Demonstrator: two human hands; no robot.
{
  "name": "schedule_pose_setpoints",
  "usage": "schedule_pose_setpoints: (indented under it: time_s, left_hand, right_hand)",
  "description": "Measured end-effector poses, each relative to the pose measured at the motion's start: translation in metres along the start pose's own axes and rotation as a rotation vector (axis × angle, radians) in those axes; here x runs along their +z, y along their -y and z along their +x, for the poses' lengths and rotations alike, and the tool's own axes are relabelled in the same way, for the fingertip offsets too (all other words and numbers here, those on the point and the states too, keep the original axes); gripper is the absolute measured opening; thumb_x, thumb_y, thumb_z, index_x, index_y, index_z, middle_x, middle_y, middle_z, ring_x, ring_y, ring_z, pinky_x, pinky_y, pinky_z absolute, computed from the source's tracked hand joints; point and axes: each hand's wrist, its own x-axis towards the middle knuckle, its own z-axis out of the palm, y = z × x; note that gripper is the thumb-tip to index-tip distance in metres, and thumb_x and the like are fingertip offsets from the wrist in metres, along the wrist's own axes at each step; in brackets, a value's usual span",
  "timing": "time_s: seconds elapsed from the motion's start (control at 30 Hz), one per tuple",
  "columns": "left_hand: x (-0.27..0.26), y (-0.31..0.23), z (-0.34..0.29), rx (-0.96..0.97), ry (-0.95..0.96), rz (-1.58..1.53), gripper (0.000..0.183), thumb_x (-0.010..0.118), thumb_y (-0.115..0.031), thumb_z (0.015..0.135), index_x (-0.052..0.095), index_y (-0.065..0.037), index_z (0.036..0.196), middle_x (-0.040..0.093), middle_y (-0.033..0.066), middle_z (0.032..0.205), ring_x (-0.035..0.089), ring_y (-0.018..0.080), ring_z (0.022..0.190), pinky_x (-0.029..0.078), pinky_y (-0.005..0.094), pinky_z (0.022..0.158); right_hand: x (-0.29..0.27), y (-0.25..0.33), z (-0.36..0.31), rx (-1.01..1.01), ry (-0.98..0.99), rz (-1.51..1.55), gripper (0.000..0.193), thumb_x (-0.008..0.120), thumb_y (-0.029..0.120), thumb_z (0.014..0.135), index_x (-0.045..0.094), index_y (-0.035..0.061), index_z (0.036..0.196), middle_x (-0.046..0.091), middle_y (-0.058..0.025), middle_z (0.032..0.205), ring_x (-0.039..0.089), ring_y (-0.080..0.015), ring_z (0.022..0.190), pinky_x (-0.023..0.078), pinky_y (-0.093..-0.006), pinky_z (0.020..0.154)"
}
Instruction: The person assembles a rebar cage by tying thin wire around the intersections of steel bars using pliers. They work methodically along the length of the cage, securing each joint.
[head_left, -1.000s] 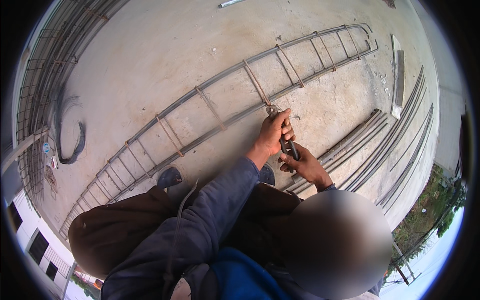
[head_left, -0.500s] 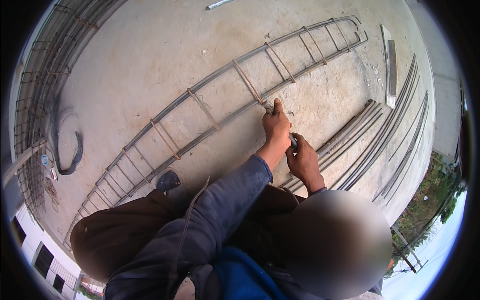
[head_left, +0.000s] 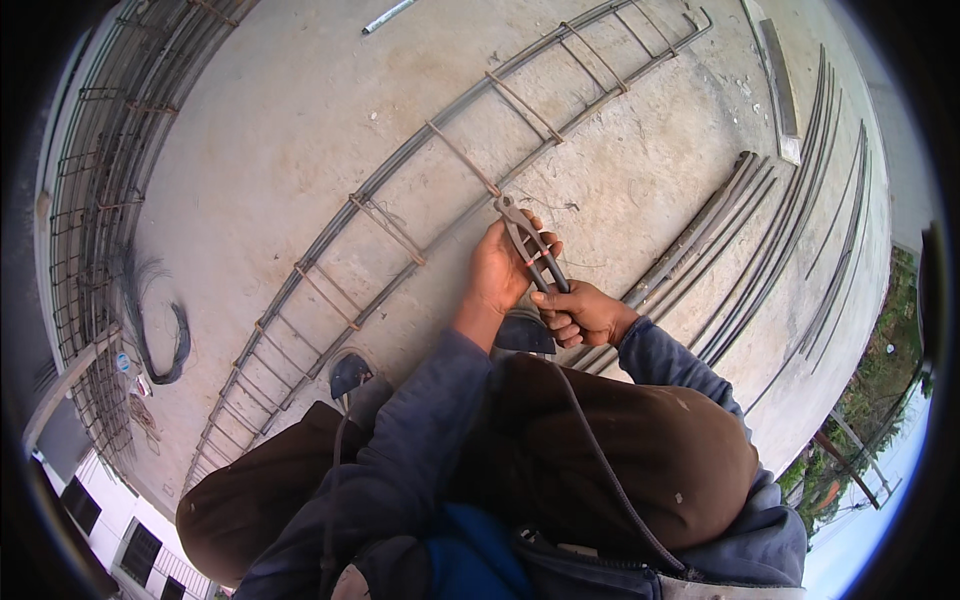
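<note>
A pair of steel pincers [head_left: 522, 240] with dark handles is in front of me, its jaws at a corner of a rebar cage [head_left: 448, 150], where a crosswise stirrup meets the near bar. My right hand [head_left: 585, 312] is closed round the handle ends. My left hand [head_left: 498, 270] lies under and beside the pincers' head, palm partly up, its fingers curled behind the tool with the tips showing on the right. Whether wire sits in the jaws is too small to tell. The ladder-like cage slants across the floor from lower left to upper right.
Loose steel bars [head_left: 700, 245] lie on the concrete at right, beside a flat board [head_left: 780, 75]. Stacked rebar cages [head_left: 105, 180] line the left side. A looped bundle of thin wire [head_left: 180, 350] rests near them. My knees are bent close below my hands.
The pincers have swung into plain view, and my left hand has turned from a grip over them to cradling them from below. My head view has shifted. My right hand stays on the handles.
</note>
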Motion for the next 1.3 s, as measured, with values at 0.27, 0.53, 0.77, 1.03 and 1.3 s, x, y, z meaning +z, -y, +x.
schedule_pose_setpoints:
  time_s: [0.27, 0.53, 0.77, 1.03, 1.3]
  left_hand:
    - [0.015, 0.004, -0.010, 0.176, -0.209, 0.421, 0.032, 0.044, -0.032, 0.118, 0.058, -0.004, 0.126, 0.067, 0.0114, 0.114, 0.072, 0.0299, 0.113, 0.063, 0.0487, 0.093]
    - [0.032, 0.025, -0.012, 0.440, -0.569, 1.004, 0.037, 0.036, -0.034, 0.120, 0.057, -0.004, 0.114, 0.062, 0.0071, 0.098, 0.064, 0.0200, 0.089, 0.055, 0.0363, 0.080]
    - [0.054, 0.006, -0.028, 0.459, -0.681, 1.589, 0.040, 0.043, -0.036, 0.119, 0.057, -0.002, 0.102, 0.053, 0.0054, 0.079, 0.051, 0.0143, 0.073, 0.047, 0.0350, 0.070]
    - [0.124, -0.093, -0.032, -0.084, -0.369, 2.259, 0.039, 0.049, -0.035, 0.116, 0.065, 0.000, 0.114, 0.067, 0.0176, 0.090, 0.064, 0.0277, 0.084, 0.051, 0.0416, 0.082]
    - [0.142, -0.103, -0.023, -0.245, -0.221, 2.411, 0.034, 0.053, -0.031, 0.113, 0.064, 0.000, 0.112, 0.071, 0.0246, 0.098, 0.069, 0.0404, 0.094, 0.051, 0.0477, 0.084]
  right_hand:
    - [0.026, -0.008, -0.023, -0.614, -0.870, -1.276, 0.055, 0.082, 0.027, 0.093, 0.054, -0.0048, 0.127, 0.069, -0.0178, 0.082, 0.075, -0.0419, 0.074, 0.060, -0.0473, 0.067]
    - [-0.010, -0.009, -0.024, -0.709, -0.324, -0.915, 0.048, 0.063, 0.037, 0.109, 0.057, 0.0003, 0.140, 0.073, -0.0193, 0.085, 0.073, -0.0340, 0.069, 0.059, -0.0420, 0.065]
    - [-0.011, -0.011, -0.011, -0.366, 0.018, -0.267, 0.041, 0.057, 0.042, 0.114, 0.063, 0.0015, 0.114, 0.077, -0.0193, 0.096, 0.077, -0.0199, 0.074, 0.062, -0.0328, 0.060]
    - [0.000, -0.021, -0.005, -0.364, 0.150, -0.082, 0.042, 0.056, 0.043, 0.114, 0.061, 0.0008, 0.113, 0.074, -0.0192, 0.117, 0.077, -0.0235, 0.089, 0.066, -0.0376, 0.081]
    - [0.013, -0.014, -0.009, -0.391, 0.008, -0.219, 0.042, 0.055, 0.046, 0.115, 0.057, 0.0045, 0.109, 0.060, -0.0050, 0.078, 0.057, -0.0141, 0.060, 0.049, -0.0314, 0.054]
